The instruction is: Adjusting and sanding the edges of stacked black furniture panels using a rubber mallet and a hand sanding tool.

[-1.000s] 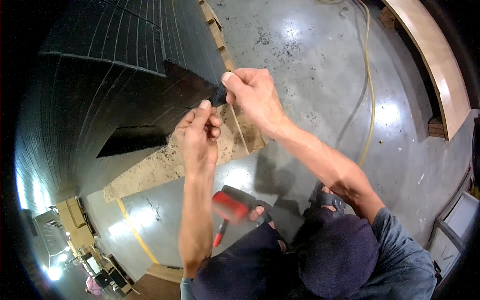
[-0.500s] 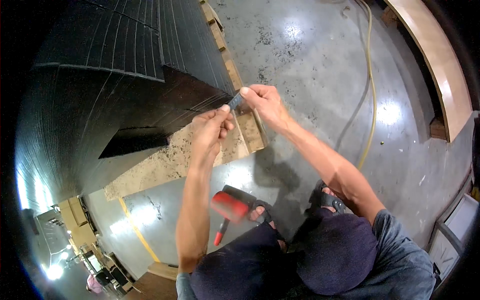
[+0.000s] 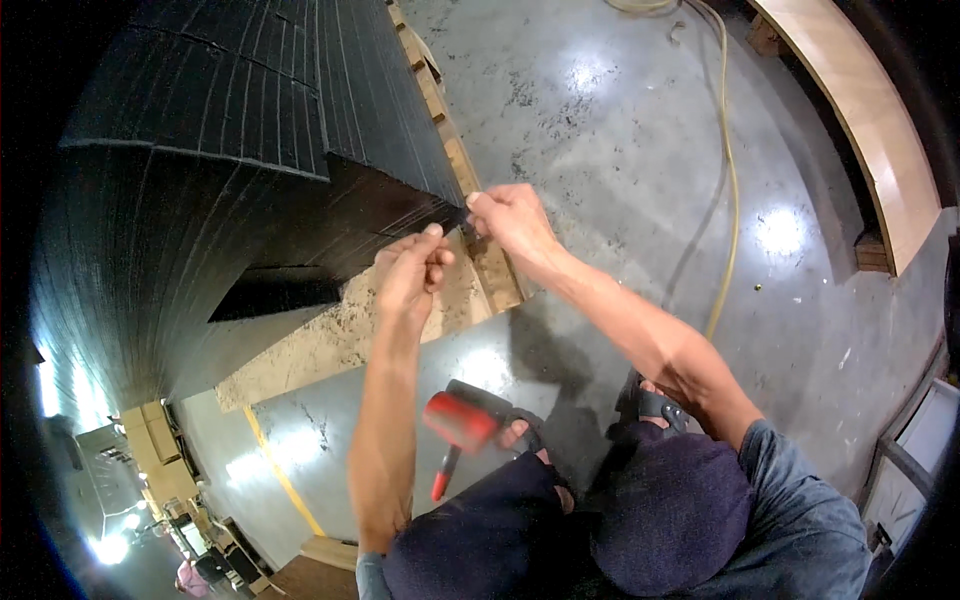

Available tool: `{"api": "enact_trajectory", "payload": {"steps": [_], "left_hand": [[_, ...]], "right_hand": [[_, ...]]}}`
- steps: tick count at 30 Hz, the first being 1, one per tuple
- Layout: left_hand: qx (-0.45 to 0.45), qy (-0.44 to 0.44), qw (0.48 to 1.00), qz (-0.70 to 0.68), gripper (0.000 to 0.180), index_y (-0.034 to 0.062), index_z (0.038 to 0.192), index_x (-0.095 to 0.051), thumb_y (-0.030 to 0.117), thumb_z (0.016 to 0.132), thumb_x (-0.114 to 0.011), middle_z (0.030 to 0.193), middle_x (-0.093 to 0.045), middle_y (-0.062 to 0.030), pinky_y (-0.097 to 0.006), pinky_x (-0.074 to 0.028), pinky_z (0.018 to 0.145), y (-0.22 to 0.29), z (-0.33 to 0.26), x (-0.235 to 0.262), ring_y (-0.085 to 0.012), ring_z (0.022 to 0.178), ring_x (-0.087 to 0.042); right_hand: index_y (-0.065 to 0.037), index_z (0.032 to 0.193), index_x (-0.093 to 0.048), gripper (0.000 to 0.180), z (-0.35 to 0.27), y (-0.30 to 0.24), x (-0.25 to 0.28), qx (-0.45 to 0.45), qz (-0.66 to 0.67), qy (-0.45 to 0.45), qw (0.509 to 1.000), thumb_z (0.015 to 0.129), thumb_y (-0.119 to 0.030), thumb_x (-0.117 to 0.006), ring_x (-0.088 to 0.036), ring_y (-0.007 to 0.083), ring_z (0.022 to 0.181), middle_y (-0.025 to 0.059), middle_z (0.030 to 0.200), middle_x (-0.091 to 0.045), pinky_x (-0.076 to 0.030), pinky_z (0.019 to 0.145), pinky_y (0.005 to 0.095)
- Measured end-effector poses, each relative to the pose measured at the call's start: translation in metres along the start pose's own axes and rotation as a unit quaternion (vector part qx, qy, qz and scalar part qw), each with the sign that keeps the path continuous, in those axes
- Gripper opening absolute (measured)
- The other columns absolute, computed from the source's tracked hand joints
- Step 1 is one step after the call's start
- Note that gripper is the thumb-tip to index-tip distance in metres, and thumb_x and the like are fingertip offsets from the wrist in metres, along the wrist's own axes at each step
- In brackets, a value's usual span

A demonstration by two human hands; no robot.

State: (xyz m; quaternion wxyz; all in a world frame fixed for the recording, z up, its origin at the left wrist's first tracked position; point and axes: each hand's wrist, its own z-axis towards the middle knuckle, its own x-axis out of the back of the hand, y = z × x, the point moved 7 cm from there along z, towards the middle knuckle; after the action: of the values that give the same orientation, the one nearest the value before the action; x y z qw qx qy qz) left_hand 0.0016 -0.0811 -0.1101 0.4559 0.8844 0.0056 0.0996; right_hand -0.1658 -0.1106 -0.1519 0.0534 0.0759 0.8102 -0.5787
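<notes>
A large black grooved piece [image 3: 240, 215] with cut-out recesses rests on a plywood pallet [image 3: 330, 350]. By its near right corner both my hands pinch a small dark strip [image 3: 455, 217], which is hard to tell from the black surface behind it. My left hand [image 3: 407, 275] has thumb and forefinger together at the strip's left end, its other fingers curled. At the strip's right end my right hand [image 3: 515, 222] is closed, thumb against forefinger. Below, between my left forearm and my feet, is a mallet [image 3: 460, 422] with a red and dark head and a red-tipped handle.
A yellow hose [image 3: 732, 190] runs along the grey concrete floor [image 3: 620, 210] on the right. Beyond it stands a long curved wooden piece [image 3: 870, 130] on blocks. Cartons and shop goods [image 3: 160, 450] are at the lower left. My sandalled feet [image 3: 655, 405] are beside the mallet.
Both hands have come slightly down and left with the strip, closer to the black piece's corner. The strip shows less plainly now. My view has shifted a little.
</notes>
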Motion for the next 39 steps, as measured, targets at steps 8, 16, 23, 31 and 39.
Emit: {"api": "enact_trajectory", "payload": {"steps": [8,16,23,31,39], "left_hand": [[-0.123,-0.020,0.984,-0.127,0.023,-0.0018,0.081,-0.065,0.019,0.092,-0.069,0.062,-0.061,-0.0066,-0.019,-0.034,0.042,0.056,-0.046,0.004,-0.0082,0.045,-0.046],[-0.186,-0.001,0.981,-0.044,0.027,-0.0015,0.079,-0.067,0.023,0.092,-0.069,0.062,-0.062,-0.0070,-0.018,-0.037,0.044,0.056,-0.040,0.009,-0.0073,0.046,-0.049],[-0.043,-0.037,0.995,0.083,0.027,-0.0005,0.078,-0.065,0.022,0.094,-0.065,0.061,-0.062,-0.0046,-0.019,-0.032,0.041,0.011,-0.005,-0.010,-0.0050,0.045,-0.046],[0.021,-0.027,0.999,0.037,0.022,-0.0011,0.083,-0.063,0.018,0.094,-0.064,0.065,-0.060,-0.0057,-0.021,-0.031,0.039,-0.005,0.002,-0.005,-0.0074,0.045,-0.046],[-0.110,-0.034,0.983,-0.140,0.022,0.0011,0.080,-0.064,0.019,0.093,-0.067,0.065,-0.063,-0.0072,-0.019,-0.037,0.041,0.069,-0.055,0.004,-0.0095,0.047,-0.051]], "right_hand": [[-0.001,0.068,-0.062,0.036,-0.032,-0.113,-0.001,0.137,-0.062,-0.019,0.989,0.093,-0.027,-0.060,-0.044,0.0076,0.054,-0.0013,0.058,-0.053,-0.035,0.051,0.0275],[0.000,0.069,-0.059,0.043,-0.020,-0.096,-0.010,0.243,-0.002,-0.099,0.965,0.095,-0.034,-0.060,-0.047,0.0089,0.055,0.0002,0.056,-0.053,-0.039,0.051,0.0291],[-0.002,0.070,-0.063,0.037,0.007,-0.001,0.010,0.072,-0.010,-0.070,0.995,0.094,-0.030,-0.062,-0.042,0.0067,0.056,-0.0030,0.059,-0.051,-0.034,0.050,0.0272],[0.004,0.071,-0.066,0.035,-0.003,0.002,0.007,-0.017,-0.010,-0.022,1.000,0.088,-0.026,-0.061,-0.051,0.0122,0.056,0.0042,0.058,-0.058,-0.041,0.055,0.0309],[0.002,0.069,-0.064,0.037,-0.039,-0.123,-0.002,0.111,-0.043,-0.015,0.993,0.089,-0.028,-0.060,-0.050,0.0122,0.053,0.0052,0.057,-0.058,-0.041,0.052,0.0308]]}}
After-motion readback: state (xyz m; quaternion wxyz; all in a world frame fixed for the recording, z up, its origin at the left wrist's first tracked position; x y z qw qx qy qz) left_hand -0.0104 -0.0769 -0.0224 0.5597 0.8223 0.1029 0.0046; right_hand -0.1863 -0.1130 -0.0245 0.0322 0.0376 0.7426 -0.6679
